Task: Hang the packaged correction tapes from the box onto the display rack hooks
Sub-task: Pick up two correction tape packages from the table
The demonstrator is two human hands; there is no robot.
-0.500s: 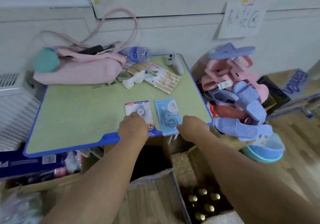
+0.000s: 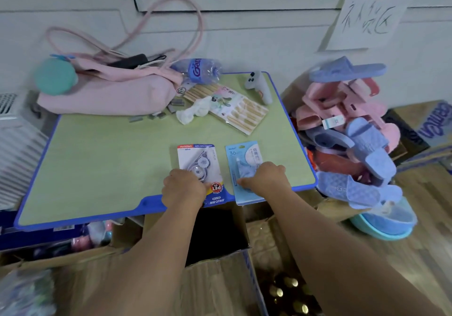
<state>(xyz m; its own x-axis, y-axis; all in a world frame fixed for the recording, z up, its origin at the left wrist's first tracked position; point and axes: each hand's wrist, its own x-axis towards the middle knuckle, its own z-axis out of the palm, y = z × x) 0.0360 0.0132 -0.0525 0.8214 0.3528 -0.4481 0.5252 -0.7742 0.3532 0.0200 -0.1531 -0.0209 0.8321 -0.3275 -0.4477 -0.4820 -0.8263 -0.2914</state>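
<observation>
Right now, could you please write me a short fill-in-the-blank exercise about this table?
1. The left hand touches the white package; the right hand touches the ____ one.
2. Both lie on the ____ tabletop, rimmed in blue.
3. The pink bag sits at the table's far ____ corner.
Missing: blue; green; left.

Both bare arms reach up from the bottom of the frame. The left hand (image 2: pixel 184 189) and right hand (image 2: pixel 265 178) sit side by side near the middle, knuckles up, fingers curled under.

Table (image 2: pixel 110 164) — bag (image 2: pixel 110 95), blue pack (image 2: pixel 244 154), white pack (image 2: pixel 198 156)
</observation>
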